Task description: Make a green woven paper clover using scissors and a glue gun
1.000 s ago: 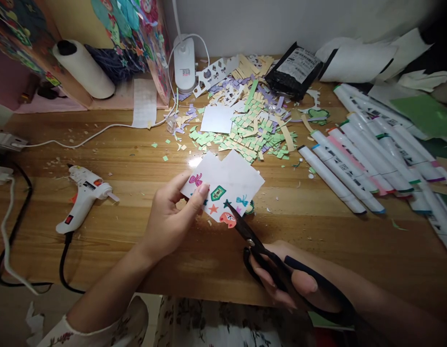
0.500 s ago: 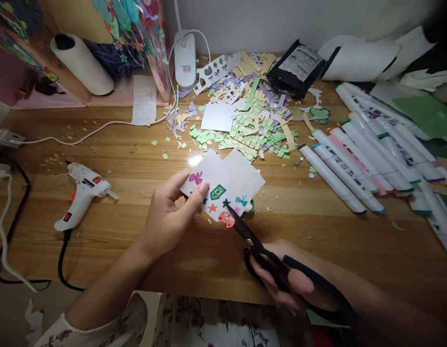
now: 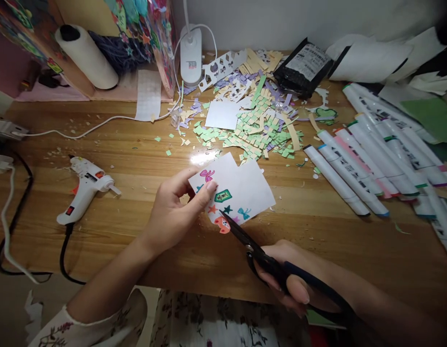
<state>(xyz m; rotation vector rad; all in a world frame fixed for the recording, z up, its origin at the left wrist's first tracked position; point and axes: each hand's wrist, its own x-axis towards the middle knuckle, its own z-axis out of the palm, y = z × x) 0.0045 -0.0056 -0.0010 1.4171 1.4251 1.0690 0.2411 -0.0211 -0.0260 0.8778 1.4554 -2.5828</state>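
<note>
My left hand [image 3: 176, 207] pinches the left side of a white sheet of paper [image 3: 252, 185], thumb on top. Small coloured drawings cover its lower left part: bows, stars, a green-edged tag [image 3: 223, 195] and an orange-red shape [image 3: 222, 225] partly cut free at the lower edge. In my right hand [image 3: 288, 277] is a pair of black scissors [image 3: 259, 258], fingers wrapped through the handles. The blades look nearly closed, their tips lying over the paper between the orange-red shape and the dark green star [image 3: 227, 209].
A glue gun [image 3: 84, 188] lies at the left, its cable running off the front edge. Paper scraps [image 3: 252, 130] are heaped at the back beside a black package [image 3: 303, 67]. Several markers [image 3: 339, 178] lie at the right. A white cord [image 3: 115, 118] crosses the back left.
The paper has turned clockwise in my left hand and shifted slightly right. The scissor blades have closed up, with their tips now further left, above the orange-red shape. The whole view has shifted slightly.
</note>
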